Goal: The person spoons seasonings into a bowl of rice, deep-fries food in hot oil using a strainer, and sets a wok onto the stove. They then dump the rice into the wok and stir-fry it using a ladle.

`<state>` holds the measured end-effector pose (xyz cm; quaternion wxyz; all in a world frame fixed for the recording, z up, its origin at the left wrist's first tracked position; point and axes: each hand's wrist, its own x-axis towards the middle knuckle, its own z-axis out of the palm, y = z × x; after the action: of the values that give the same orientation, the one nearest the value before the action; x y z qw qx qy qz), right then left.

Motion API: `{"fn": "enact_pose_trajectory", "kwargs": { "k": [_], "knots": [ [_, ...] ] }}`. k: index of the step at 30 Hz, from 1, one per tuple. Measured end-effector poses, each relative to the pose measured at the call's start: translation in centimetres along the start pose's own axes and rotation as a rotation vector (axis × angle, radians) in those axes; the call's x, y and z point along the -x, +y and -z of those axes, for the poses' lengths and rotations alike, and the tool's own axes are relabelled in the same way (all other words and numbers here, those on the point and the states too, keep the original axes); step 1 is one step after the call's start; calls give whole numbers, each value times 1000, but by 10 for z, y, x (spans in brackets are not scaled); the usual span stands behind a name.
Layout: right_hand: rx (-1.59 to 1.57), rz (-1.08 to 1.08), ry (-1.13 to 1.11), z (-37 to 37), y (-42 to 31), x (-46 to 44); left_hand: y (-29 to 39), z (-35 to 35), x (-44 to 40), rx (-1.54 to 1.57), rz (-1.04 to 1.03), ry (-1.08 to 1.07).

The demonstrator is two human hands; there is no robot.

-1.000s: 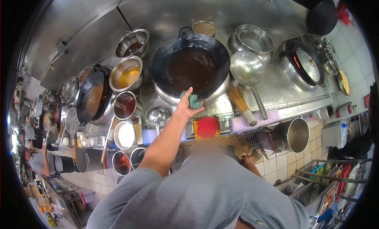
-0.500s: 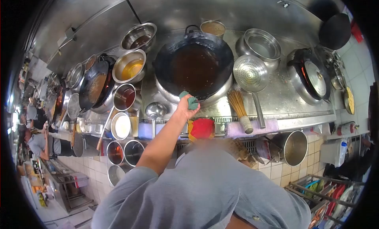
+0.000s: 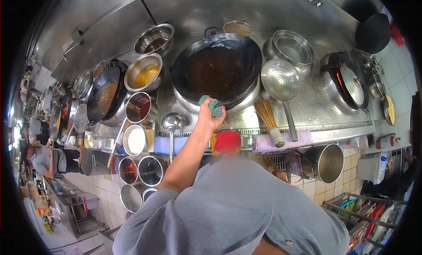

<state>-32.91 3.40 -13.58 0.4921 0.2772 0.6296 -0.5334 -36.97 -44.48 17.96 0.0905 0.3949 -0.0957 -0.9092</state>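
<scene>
While the wok (image 3: 252, 68) stands at twelve o'clock on its burner (image 3: 244, 109), the left hand (image 3: 211, 117) pinches a green cloth (image 3: 215, 109) at its six-o'clock edge, apparently to steady it. Any next move would demand level handling, given the dark liquid (image 3: 217, 71). The right hand (image 3: 281, 176) is mostly hidden by the shirt (image 3: 237, 195); its state cannot be told.

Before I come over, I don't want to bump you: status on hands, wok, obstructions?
Left hand grips green cloth at near edge of wok; right hand mostly hidden. Dark liquid in wok. Strainer close on its right.
</scene>
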Motion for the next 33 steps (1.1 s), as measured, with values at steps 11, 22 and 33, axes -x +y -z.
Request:
{"fn": "enact_pose_trajectory", "kwargs": {
  "k": [11,22,33],
  "knots": [
    [7,3,117,-38,14,3,74,-33,7,24,-63,-57],
    [-171,-57,178,-81,9,27,234,-14,-3,-70,-385,-5],
    [-264,-89,243,-105,-14,63,373,18,10,-214,-651,176]
  ]
}}
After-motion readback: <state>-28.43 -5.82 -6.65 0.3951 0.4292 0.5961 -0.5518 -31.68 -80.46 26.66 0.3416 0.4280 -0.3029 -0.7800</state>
